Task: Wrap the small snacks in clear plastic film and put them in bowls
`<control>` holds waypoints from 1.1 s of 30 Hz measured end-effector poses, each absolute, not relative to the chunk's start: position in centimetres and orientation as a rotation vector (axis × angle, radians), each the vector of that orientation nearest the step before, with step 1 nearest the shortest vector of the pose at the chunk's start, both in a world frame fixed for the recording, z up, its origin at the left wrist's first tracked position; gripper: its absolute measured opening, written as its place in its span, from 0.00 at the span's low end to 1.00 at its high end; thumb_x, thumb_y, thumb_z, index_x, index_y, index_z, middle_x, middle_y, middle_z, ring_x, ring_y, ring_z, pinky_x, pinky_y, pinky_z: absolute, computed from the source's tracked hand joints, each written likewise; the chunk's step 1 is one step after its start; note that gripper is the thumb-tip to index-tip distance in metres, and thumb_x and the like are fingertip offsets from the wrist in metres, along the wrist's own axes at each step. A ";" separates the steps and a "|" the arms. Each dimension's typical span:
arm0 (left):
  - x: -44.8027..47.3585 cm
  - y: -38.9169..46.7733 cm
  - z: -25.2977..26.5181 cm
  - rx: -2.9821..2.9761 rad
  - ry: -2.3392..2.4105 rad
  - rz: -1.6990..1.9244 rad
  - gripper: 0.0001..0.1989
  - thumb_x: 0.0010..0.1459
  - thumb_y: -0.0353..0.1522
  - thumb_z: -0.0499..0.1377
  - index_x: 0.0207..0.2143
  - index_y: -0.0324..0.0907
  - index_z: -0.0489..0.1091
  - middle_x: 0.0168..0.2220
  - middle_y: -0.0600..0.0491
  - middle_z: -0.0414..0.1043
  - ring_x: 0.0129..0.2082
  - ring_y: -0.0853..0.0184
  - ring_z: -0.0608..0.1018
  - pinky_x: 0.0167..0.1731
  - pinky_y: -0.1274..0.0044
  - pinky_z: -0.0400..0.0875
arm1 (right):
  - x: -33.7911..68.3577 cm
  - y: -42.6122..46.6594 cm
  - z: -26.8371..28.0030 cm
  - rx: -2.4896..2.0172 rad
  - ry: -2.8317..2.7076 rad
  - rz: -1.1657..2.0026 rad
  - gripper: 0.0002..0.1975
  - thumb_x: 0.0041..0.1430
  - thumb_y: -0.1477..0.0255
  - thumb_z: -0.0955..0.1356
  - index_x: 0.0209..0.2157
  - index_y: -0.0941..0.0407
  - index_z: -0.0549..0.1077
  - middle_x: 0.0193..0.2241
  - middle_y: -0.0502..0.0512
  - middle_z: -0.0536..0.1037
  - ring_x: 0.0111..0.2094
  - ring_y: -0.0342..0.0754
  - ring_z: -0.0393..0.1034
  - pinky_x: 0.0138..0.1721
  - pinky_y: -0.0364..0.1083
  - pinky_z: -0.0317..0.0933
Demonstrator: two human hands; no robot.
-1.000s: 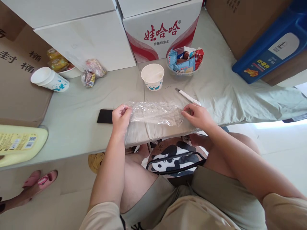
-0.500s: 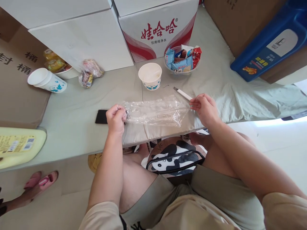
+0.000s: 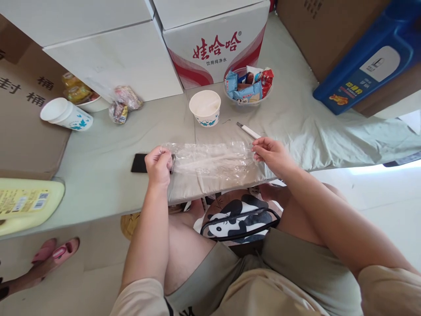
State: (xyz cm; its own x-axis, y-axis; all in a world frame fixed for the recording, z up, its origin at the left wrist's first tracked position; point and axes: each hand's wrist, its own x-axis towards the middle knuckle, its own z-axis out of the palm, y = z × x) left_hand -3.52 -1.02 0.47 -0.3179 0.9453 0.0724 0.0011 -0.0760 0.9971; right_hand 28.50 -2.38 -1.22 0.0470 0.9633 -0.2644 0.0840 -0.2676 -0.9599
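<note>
A clear, crinkled plastic bag (image 3: 210,161) is stretched sideways just over the cloth near the front edge. My left hand (image 3: 159,166) is closed in a fist around its left end, above a black phone (image 3: 139,163) that it partly covers. At the bag's right end, my right hand (image 3: 271,154) pinches the plastic between thumb and fingers. Just beyond those fingers lies a slim white tool with a grey tip (image 3: 250,131), its near end partly hidden by the hand. A white paper cup with a blue leaf print (image 3: 205,109) stands behind the bag.
Behind are a clear bowl of wrapped snacks (image 3: 249,101) and white cartons (image 3: 112,66). Stacked paper cups (image 3: 67,115) and small wrapped packs (image 3: 123,104) sit at left. A yellow bottle (image 3: 29,202) and a blue jug (image 3: 358,66) flank the cloth. Another person's foot in a pink slipper (image 3: 64,252) shows below.
My right hand has shifted slightly left and down, and the bag hangs a little slacker. My left hand keeps its hold. The view has tilted slightly.
</note>
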 end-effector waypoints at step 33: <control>-2.5 -1.1 -0.4 1.152 1.411 1.394 0.08 0.40 0.33 0.59 0.17 0.42 0.61 0.16 0.60 0.52 0.17 0.76 0.54 0.17 0.80 0.47 | 26.7 -5.7 0.1 -1.626 -1.939 0.999 0.27 0.57 0.62 0.66 0.57 0.54 0.65 0.36 0.54 0.80 0.28 0.48 0.72 0.36 0.50 0.65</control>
